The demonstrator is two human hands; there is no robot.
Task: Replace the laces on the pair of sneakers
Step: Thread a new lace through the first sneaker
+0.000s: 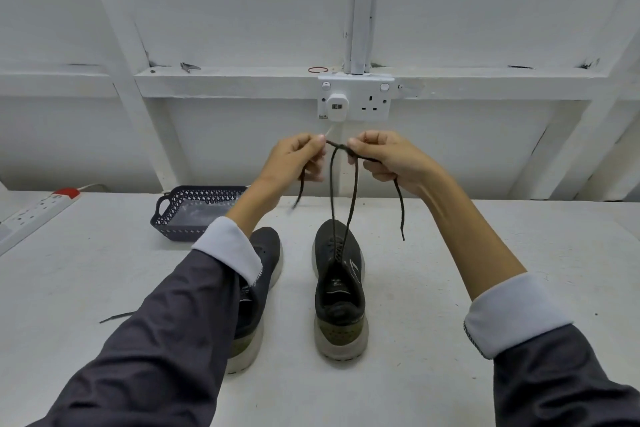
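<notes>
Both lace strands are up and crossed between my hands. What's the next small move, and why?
The left hand and right hand each pinch the lace, crossed high above the sneaker, both tips dangling free. So probably pull the hands apart and downward to snug the crossing onto it.

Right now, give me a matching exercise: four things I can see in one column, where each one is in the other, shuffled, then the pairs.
1 lace
2 basket
3 power strip
4 red rubber band

A on the wall ledge
B far left of the table
C pinched between left hand and right hand
D beyond the left sneaker

Pairs: 1-C, 2-D, 3-B, 4-A
</notes>
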